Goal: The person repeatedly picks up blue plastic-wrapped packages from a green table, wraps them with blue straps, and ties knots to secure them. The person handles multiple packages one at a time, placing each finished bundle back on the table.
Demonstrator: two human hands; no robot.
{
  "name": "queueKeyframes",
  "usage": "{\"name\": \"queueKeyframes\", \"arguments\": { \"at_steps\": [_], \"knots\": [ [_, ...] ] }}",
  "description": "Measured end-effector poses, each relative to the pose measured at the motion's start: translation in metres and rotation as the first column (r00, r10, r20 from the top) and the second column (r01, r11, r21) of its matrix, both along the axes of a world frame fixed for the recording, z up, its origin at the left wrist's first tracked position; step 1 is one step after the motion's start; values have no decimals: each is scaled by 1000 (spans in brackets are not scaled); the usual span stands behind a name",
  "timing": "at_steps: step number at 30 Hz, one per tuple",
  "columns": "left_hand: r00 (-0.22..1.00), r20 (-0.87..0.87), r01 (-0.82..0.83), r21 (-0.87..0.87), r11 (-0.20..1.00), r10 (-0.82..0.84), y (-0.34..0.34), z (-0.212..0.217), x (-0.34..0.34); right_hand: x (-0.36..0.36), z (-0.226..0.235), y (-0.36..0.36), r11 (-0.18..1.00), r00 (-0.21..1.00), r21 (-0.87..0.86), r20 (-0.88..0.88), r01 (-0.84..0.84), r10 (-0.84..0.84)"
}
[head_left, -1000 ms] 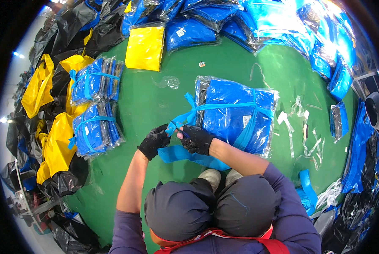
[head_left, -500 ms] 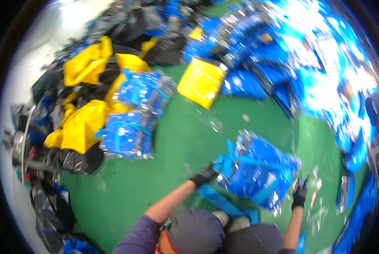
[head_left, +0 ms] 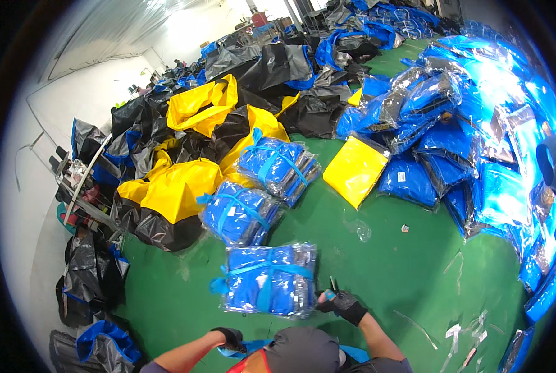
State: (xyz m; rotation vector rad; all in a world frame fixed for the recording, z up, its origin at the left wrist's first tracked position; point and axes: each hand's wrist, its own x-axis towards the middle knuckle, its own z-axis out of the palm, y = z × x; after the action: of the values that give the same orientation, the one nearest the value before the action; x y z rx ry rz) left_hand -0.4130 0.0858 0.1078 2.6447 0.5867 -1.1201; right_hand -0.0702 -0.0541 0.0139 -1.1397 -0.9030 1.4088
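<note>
My left hand point(head_left: 231, 339), in a black glove, is closed on a light blue strap point(head_left: 253, 345) that runs behind my knee. In my gloved right hand point(head_left: 345, 306) is a small pointed tool point(head_left: 332, 285), apparently scissors; its grip is mostly hidden by the fingers. Just left of that hand lies a bundle of folded blue covers point(head_left: 272, 280) in clear plastic, tied crosswise with light blue strap. Beyond it sit two similar strapped bundles, a nearer one point(head_left: 237, 214) and a farther one point(head_left: 278, 168).
Yellow and black sheets point(head_left: 185, 183) are heaped at the left. A flat yellow packet point(head_left: 355, 171) lies by a large pile of plastic-wrapped blue packets point(head_left: 408, 180) on the right. Scraps of plastic point(head_left: 453, 336) litter the green floor point(head_left: 377, 267). A metal frame point(head_left: 95, 155) stands far left.
The strapped bundle has moved left, alongside the other two bundles. My left hand has let it go and drawn back toward my knee. My right hand is now by the bundle's right end. The view has shifted.
</note>
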Motion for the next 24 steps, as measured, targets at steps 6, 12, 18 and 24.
{"name": "queueKeyframes", "arguments": {
  "at_steps": [6,12,18,24],
  "knots": [
    [436,898,11,-60,998,49,33,94,283,-13,21,-56,980,994,184,71,73,-88],
    [-198,971,-43,132,990,-138,-39,248,555,23,-36,-239,733,880,-502,373,459,-294],
    [621,565,105,628,771,-544,9,305,623,-10,-41,-449,-163,272,-336,907,928,-322],
    [700,-11,554,639,534,-714,-16,233,638,-152,-24,-493,-700,-134,-593,717,398,-684]
  ]
}}
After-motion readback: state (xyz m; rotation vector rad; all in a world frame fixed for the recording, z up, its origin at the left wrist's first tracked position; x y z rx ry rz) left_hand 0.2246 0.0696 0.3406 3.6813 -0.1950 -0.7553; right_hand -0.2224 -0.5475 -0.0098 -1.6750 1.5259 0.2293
